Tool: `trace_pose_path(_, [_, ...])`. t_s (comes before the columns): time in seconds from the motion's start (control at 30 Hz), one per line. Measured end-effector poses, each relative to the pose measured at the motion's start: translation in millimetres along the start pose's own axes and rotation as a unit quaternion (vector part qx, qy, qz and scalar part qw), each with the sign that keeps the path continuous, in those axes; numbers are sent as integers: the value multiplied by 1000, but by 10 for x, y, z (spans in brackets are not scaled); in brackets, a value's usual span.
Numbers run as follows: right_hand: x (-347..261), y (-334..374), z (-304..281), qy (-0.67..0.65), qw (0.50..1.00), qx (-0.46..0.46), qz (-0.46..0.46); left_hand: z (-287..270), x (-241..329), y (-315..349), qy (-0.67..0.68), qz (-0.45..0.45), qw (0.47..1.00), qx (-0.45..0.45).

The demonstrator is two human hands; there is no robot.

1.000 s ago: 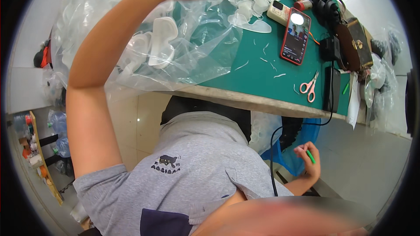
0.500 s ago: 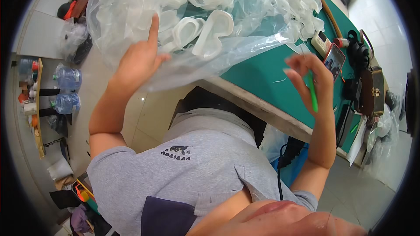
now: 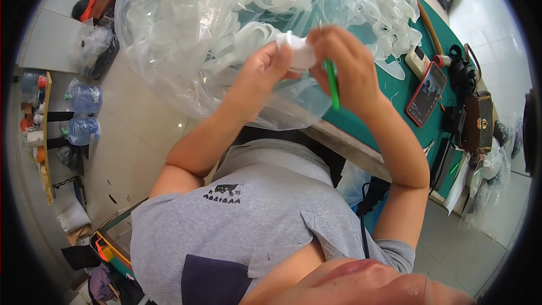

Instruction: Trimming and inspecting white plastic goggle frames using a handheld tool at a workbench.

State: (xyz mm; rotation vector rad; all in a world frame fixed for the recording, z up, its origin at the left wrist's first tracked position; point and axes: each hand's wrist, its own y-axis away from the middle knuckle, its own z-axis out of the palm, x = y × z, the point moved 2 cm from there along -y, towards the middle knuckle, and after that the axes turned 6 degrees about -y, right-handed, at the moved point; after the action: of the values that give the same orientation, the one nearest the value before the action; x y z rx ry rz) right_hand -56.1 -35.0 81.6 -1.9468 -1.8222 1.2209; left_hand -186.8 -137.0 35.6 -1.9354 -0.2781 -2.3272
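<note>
My left hand (image 3: 257,82) is closed on a white, translucent soft-looking moulded piece (image 3: 303,53), held up over the near side of a big clear plastic bag (image 3: 169,51). Against the right side of that piece are the fingers of my right hand (image 3: 353,70). They also grip a slim green-handled tool (image 3: 332,87), its handle pointing down toward me and a thin tip showing above the fingers. The tool's exact kind does not show. Many similar translucent pieces (image 3: 254,34) fill the bag, and a loose heap of thin, pale scraps (image 3: 389,17) lies to its right.
The bag covers much of a green-topped table (image 3: 361,127). Along its right side are a red-edged phone (image 3: 426,96), a pale handheld device (image 3: 416,61), a wooden stick (image 3: 424,20) and a brown case (image 3: 477,121). Water jugs (image 3: 84,100) stand at the far left.
My left hand has come from the bag's pieces back toward the middle and now holds one. The right hand, with the green tool, has moved left to meet it.
</note>
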Motion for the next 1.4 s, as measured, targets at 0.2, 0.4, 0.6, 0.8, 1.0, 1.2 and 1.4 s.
trace_pose_path(0.2, [31, 462, -460, -213, 967, 41, 134, 450, -152, -287, 142, 111, 984, 0])
trace_pose_path(0.4, [100, 744, -867, -153, 968, 117, 158, 743, -235, -362, 240, 28, 966, -88])
trace_pose_path(0.6, [96, 912, -753, -297, 927, 104, 201, 873, -242, -331, 141, 53, 984, -97])
trace_pose_path(0.8, [99, 949, -725, -326, 924, 105, 173, 843, -228, -291, 106, 44, 987, -109])
trace_pose_path(1.0, [134, 932, -646, -263, 948, 98, 150, 785, -233, -295, 146, 17, 982, -119])
trace_pose_path(1.2, [168, 943, -624, -270, 945, 96, 159, 756, -239, -292, 151, 18, 983, -108])
trace_pose_path(1.4, [185, 949, -631, -281, 940, 98, 167, 754, -258, -316, 175, 1, 979, -107])
